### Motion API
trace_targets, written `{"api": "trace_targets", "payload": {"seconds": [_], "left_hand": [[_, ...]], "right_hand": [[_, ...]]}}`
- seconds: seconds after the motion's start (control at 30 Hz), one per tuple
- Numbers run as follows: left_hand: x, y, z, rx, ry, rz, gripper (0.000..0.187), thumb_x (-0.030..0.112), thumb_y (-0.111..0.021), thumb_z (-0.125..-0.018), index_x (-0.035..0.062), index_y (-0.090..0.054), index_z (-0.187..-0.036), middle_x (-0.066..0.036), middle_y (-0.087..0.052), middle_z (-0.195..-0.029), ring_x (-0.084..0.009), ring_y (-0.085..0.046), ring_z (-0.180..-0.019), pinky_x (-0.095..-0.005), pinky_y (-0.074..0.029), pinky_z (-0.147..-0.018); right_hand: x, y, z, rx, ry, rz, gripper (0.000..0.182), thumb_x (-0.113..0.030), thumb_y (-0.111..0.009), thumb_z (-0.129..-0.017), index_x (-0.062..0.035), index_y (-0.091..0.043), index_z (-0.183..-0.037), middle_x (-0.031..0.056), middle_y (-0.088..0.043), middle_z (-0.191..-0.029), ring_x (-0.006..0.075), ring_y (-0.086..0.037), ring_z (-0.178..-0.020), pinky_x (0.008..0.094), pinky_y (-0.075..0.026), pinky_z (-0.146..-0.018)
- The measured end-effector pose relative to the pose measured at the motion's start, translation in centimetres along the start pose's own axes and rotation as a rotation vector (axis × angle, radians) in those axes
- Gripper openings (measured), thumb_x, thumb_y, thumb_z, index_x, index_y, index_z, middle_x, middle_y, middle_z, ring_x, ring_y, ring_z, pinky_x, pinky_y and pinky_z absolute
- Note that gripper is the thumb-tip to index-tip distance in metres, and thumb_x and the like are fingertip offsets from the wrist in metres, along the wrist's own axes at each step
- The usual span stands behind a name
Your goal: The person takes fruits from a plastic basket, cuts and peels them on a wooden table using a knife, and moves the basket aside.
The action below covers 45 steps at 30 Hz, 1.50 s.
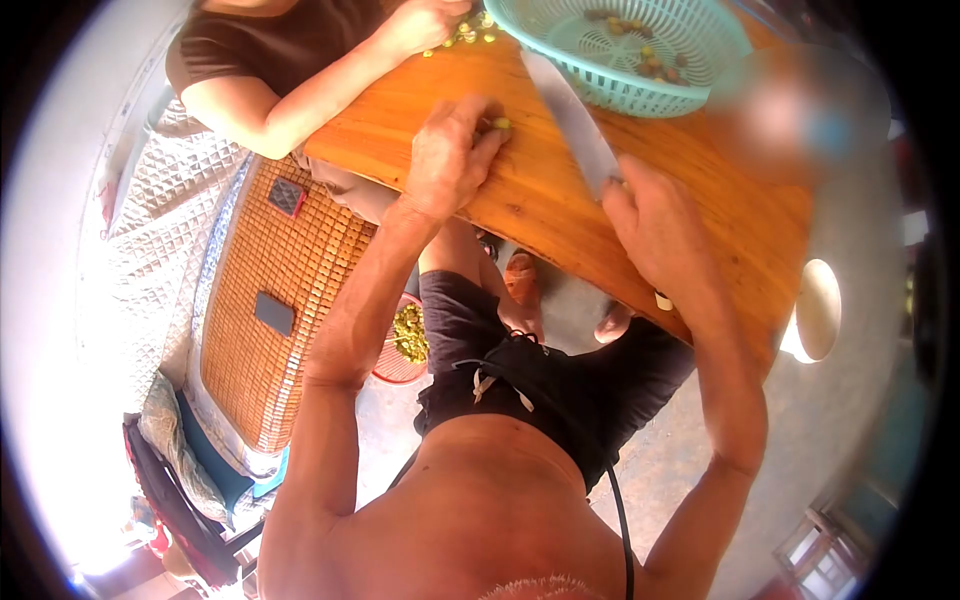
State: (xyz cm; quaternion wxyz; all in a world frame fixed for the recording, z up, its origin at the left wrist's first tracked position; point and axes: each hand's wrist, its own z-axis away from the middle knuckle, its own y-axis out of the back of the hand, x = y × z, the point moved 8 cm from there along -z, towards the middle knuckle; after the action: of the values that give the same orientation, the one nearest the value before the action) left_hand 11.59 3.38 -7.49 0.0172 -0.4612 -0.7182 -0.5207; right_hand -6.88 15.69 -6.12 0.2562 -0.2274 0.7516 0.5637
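My left hand [455, 155] rests on the wooden table [390, 120], thumb and fingers pinched around a small yellow-green fruit piece [501, 123]. My right hand [660, 220] is closed on the handle of a large knife [572, 118]. The broad blade points away from me, lying over the tabletop to the right of the fruit piece and apart from it. Beyond the blade stands a turquoise plastic basket [700, 98] holding several small round brown and yellowish fruits [655, 65].
Across the table's left corner, another person's hand [430, 22] is near several cut yellow-green pieces [470, 32]. A red basket [402, 372] of greenish pieces sits on the floor. Right of the table is a white round container [815, 310]. A bamboo mat [250, 345] lies left.
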Motion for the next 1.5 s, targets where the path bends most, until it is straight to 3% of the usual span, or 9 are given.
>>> {"api": "trace_targets", "payload": {"seconds": [0.07, 0.13, 0.43, 0.7, 0.77, 0.97, 1.4, 1.5], "left_hand": [[-0.4, -0.1, 0.0, -0.016, 0.051, 0.028, 0.022, 0.014, -0.076, -0.091, 0.0074, -0.07, -0.111, -0.014, -0.07, -0.097, -0.0273, -0.07, -0.084, -0.0381, -0.057, -0.078], [-0.1, -0.2, 0.1, -0.015, -0.031, 0.022, 0.02, 0.013, -0.078, -0.09, 0.0062, -0.07, -0.106, -0.012, -0.07, -0.096, -0.0243, -0.07, -0.082, -0.0354, -0.057, -0.075], [-1.4, -0.2, 0.1, 0.026, -0.053, 0.205, 0.018, 0.005, -0.077, -0.089, 0.0041, -0.072, -0.107, -0.008, -0.072, -0.098, -0.0187, -0.071, -0.085, -0.031, -0.057, -0.078], [-1.5, -0.2, 0.1, 0.028, 0.041, 0.15, 0.015, 0.01, -0.077, -0.09, 0.0053, -0.072, -0.104, -0.009, -0.073, -0.097, -0.0195, -0.071, -0.086, -0.0323, -0.057, -0.079], [-1.6, -0.3, 0.1, 0.022, 0.046, 0.144, 0.015, 0.01, -0.077, -0.09, 0.0054, -0.072, -0.103, -0.009, -0.073, -0.097, -0.0201, -0.071, -0.086, -0.0326, -0.057, -0.08], [-1.2, -0.1, -0.1, 0.032, -0.004, 0.143, 0.015, 0.009, -0.076, -0.089, 0.0048, -0.071, -0.103, -0.011, -0.071, -0.096, -0.0242, -0.071, -0.087, -0.0333, -0.057, -0.08], [-1.1, -0.2, -0.1, 0.032, -0.029, 0.149, 0.014, 0.01, -0.075, -0.09, 0.0052, -0.072, -0.103, -0.011, -0.072, -0.098, -0.0259, -0.072, -0.087, -0.0343, -0.057, -0.08], [-1.1, -0.2, -0.1, 0.026, -0.014, 0.15, 0.015, 0.009, -0.075, -0.09, 0.0051, -0.072, -0.103, -0.011, -0.073, -0.098, -0.0257, -0.072, -0.088, -0.034, -0.057, -0.081]], "right_hand": [[-0.1, -0.2, -0.1, -0.024, -0.01, 0.028, 0.021, -0.018, -0.056, -0.098, 0.0017, -0.059, -0.091, 0.0298, -0.066, -0.083, 0.0522, -0.062, -0.081, 0.0614, -0.045, -0.073], [-0.3, -0.4, 0.0, -0.03, -0.002, 0.063, 0.022, -0.019, -0.056, -0.098, 0.0013, -0.059, -0.09, 0.0292, -0.066, -0.083, 0.0516, -0.062, -0.081, 0.0611, -0.046, -0.073], [-1.5, -0.8, -0.2, -0.111, -0.012, 0.165, 0.022, -0.02, -0.057, -0.097, 0.0, -0.063, -0.091, 0.0266, -0.068, -0.084, 0.0493, -0.065, -0.081, 0.0599, -0.049, -0.073], [-1.9, -2.1, -0.7, -0.231, -0.072, 0.173, 0.021, -0.019, -0.058, -0.098, 0.0023, -0.059, -0.095, 0.0314, -0.064, -0.089, 0.053, -0.06, -0.088, 0.059, -0.045, -0.075], [-2.5, -2.0, -0.7, -0.161, 0.014, 0.223, 0.021, -0.019, -0.056, -0.099, 0.0001, -0.061, -0.091, 0.0275, -0.067, -0.076, 0.0491, -0.066, -0.077, 0.0598, -0.05, -0.072], [-3.5, -2.4, -0.6, -0.164, 0.026, 0.313, 0.019, -0.018, -0.056, -0.099, -0.0004, -0.057, -0.09, 0.0279, -0.066, -0.071, 0.0486, -0.066, -0.071, 0.0593, -0.051, -0.066], [-3.6, -4.3, -2.8, -0.181, -0.029, 0.354, 0.018, -0.018, -0.055, -0.099, -0.0006, -0.057, -0.094, 0.027, -0.069, -0.077, 0.0479, -0.068, -0.077, 0.0588, -0.052, -0.07], [-3.4, -4.6, -3.1, -0.183, -0.055, 0.299, 0.021, -0.021, -0.052, -0.1, -0.0005, -0.055, -0.096, 0.0318, -0.065, -0.083, 0.0544, -0.061, -0.082, 0.0633, -0.045, -0.074]]}}
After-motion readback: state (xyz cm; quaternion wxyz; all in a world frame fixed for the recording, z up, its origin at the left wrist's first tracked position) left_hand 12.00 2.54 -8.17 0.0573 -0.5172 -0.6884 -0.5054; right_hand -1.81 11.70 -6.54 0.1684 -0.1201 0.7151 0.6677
